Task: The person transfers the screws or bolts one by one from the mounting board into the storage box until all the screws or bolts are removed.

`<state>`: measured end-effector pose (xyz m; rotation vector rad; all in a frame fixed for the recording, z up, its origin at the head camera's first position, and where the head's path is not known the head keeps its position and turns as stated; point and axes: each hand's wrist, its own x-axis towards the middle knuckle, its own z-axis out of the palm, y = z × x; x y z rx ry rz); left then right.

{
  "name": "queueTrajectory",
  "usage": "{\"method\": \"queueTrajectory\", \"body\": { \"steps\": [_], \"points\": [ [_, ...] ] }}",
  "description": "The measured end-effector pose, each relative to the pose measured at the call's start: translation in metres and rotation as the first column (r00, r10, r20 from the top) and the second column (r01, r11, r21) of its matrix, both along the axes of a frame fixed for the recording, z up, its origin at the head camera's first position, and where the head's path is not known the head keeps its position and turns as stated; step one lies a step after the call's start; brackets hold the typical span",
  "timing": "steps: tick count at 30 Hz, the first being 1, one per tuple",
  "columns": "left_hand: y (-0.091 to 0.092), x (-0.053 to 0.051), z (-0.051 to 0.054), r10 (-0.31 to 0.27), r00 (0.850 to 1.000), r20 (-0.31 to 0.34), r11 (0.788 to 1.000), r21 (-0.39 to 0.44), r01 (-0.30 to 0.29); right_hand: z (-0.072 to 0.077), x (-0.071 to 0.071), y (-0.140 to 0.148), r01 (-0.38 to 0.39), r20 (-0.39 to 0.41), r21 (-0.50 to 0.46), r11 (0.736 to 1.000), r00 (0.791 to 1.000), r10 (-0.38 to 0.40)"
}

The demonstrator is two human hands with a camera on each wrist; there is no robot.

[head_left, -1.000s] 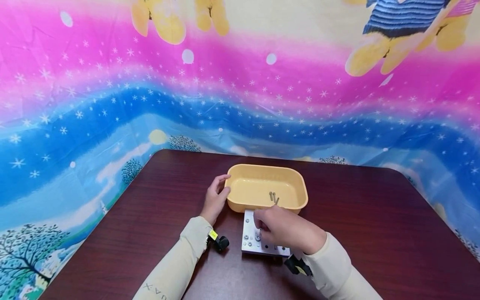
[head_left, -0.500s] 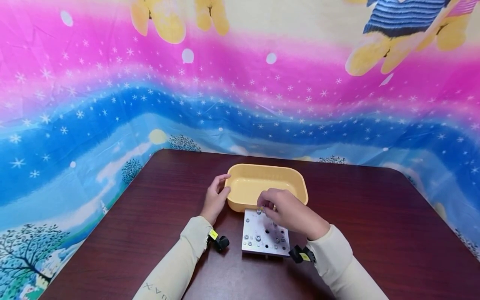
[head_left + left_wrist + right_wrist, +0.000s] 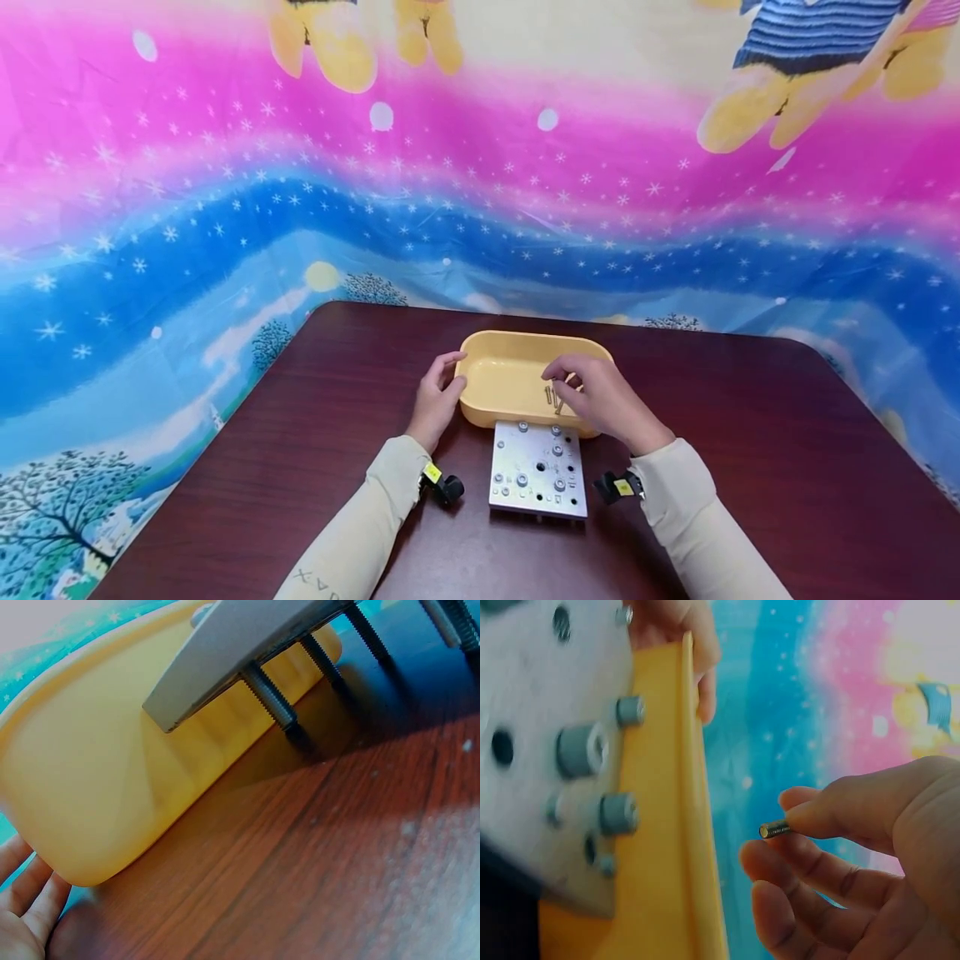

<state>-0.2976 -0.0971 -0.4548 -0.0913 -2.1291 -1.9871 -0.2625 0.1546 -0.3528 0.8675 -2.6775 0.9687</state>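
Note:
A yellow plastic basin [image 3: 491, 379] stands on the table, and my left hand [image 3: 435, 404] rests against its left end, fingers extended along the wall. Small screws [image 3: 548, 395] lie in the basin's right half. Over that part, my right hand [image 3: 600, 400] pinches a short screw [image 3: 774, 829] between thumb and index finger, clearest in the right wrist view. In front of the basin lies a square metal plate [image 3: 530, 493] with bolts and open holes. Bolt shanks [image 3: 270, 696] stick out beneath it in the left wrist view, holding it above the table.
A dark red wooden table [image 3: 360, 375] carries everything. Behind it hangs a printed cloth [image 3: 480, 183] with snowflakes. A small camera is strapped to each wrist, the right one [image 3: 617, 487] close beside the plate.
My right hand has risen from the plate and moved forward and right, over the basin's right half, uncovering the plate. The left hand has stayed at the basin's end.

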Motion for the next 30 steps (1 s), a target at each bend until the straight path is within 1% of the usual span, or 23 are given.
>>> {"method": "queueTrajectory", "body": {
  "steps": [4,9,12,15,18,24,28,30],
  "points": [
    [0.0,0.001,0.0,0.006,1.0,-0.001,1.0,0.008,-0.006,-0.009,-0.011,0.003,0.042,0.064,-0.017,0.999,0.997,-0.04],
    [0.0,0.001,0.001,-0.016,1.0,0.001,1.0,0.016,0.016,-0.02,-0.022,0.007,0.084,0.132,-0.029,0.996,0.988,-0.079],
    [0.0,0.0,0.001,-0.03,1.0,0.008,0.999,0.017,0.03,-0.026,-0.026,0.008,0.097,0.131,-0.023,0.995,0.987,-0.093],
    [-0.001,0.0,0.0,-0.037,0.999,0.002,0.999,0.017,0.037,-0.031,-0.031,0.007,0.116,0.115,-0.001,0.993,0.987,-0.115],
    [-0.001,0.0,0.001,-0.029,1.0,-0.001,0.999,0.014,0.029,-0.035,-0.035,0.006,0.145,0.115,0.027,0.989,0.982,-0.147],
    [0.0,-0.001,-0.001,-0.011,1.0,-0.014,1.0,0.004,0.011,-0.04,-0.039,0.004,0.196,0.162,0.076,0.978,0.965,-0.206],
    [0.001,-0.001,-0.001,-0.004,1.0,-0.026,1.0,-0.002,0.004,-0.042,-0.04,0.003,0.198,0.178,0.087,0.976,0.961,-0.211],
    [0.0,0.005,0.007,-0.011,1.0,-0.022,1.0,-0.001,0.011,-0.042,-0.041,0.002,0.193,0.182,0.091,0.977,0.961,-0.207]
  ]
}}
